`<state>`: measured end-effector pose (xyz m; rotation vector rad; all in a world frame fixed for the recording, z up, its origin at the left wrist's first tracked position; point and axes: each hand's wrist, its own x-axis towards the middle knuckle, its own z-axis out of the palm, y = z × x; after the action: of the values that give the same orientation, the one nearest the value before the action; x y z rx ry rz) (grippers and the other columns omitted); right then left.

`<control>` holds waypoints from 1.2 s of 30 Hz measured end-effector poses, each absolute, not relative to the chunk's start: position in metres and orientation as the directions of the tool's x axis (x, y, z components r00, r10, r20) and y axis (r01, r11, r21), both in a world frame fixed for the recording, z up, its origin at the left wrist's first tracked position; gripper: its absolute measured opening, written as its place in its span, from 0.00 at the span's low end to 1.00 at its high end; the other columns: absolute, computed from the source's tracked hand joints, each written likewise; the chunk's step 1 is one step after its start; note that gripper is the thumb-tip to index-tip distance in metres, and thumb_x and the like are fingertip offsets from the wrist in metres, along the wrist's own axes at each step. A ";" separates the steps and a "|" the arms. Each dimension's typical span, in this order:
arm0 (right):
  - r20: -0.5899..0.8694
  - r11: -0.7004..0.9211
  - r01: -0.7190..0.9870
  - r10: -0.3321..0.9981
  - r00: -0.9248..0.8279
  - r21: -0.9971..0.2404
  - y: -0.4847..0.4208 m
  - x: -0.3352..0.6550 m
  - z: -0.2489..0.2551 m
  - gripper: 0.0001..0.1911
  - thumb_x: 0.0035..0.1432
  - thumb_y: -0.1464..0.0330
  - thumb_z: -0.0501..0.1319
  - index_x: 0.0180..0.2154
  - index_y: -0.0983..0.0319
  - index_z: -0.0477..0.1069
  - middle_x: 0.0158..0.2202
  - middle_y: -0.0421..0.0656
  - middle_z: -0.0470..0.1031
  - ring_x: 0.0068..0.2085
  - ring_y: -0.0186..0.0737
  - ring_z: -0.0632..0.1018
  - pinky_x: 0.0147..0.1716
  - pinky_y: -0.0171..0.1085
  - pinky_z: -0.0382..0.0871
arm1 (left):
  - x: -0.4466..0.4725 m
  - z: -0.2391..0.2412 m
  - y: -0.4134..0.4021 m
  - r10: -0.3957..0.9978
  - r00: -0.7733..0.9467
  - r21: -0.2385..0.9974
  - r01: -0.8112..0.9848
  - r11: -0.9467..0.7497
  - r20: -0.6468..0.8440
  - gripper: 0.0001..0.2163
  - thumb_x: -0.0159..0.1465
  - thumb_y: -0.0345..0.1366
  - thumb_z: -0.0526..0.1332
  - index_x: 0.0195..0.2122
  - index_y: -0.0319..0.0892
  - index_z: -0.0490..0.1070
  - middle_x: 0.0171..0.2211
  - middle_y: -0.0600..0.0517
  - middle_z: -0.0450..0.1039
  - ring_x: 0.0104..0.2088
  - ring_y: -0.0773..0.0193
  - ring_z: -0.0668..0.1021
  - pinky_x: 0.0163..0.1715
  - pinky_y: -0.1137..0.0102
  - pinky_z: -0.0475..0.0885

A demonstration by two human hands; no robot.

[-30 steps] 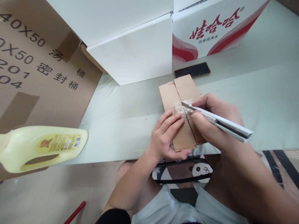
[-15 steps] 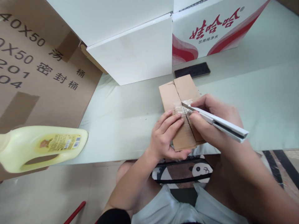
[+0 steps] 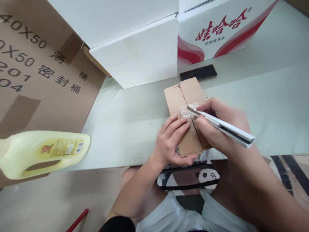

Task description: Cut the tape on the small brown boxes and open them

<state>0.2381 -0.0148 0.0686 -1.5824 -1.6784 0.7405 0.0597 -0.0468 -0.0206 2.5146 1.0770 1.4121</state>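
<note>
head view: small cardboard box (image 3: pixel 185 96) sits at the near edge of the table (image 3: pixel 265 96), flaps closed, with a strip of clear tape (image 3: pixel 184 112) across the middle seam.

my left hand (image 3: pixel 170 141) is on the box's near-left part. fingers are together and flat on the top flap, thumb on the near edge, so it's clamped on the box. i'd say that's to stop it sliding under the blade.

my right hand (image 3: pixel 217 125) is over the box's right half, fingers closed round a white utility knife (image 3: pixel 224 127) in a pen-like grip. the blade tip is on the tape at the seam and the handle runs off low to the right of the box, probably so only the tip bites. my left fingertips sit just left of the blade.

just behind the box is a dark phone (image 3: pixel 198 72). further behind are a white box (image 3: pixel 135 54) and a red-and-white carton (image 3: pixel 217 29). well left of the box is a yellow jug (image 3: pixel 45 151) on its side, with a big brown carton (image 3: pixel 36 74) behind it.
</note>
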 end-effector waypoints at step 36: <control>0.084 0.073 0.592 0.996 -0.008 -0.803 -0.016 0.239 0.068 0.07 0.49 0.62 0.59 0.31 0.57 0.71 0.31 0.44 0.80 0.29 0.43 0.77 0.27 0.39 0.66 | 0.059 -0.021 -0.046 0.602 0.341 0.375 0.539 -0.754 0.722 0.39 0.63 0.63 0.58 0.65 0.38 0.67 0.58 0.37 0.75 0.64 0.42 0.74 0.65 0.47 0.69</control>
<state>0.2387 -0.0164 0.0676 -1.5955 -1.6784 0.7631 0.0590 -0.0465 -0.0209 2.5150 1.0722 1.4013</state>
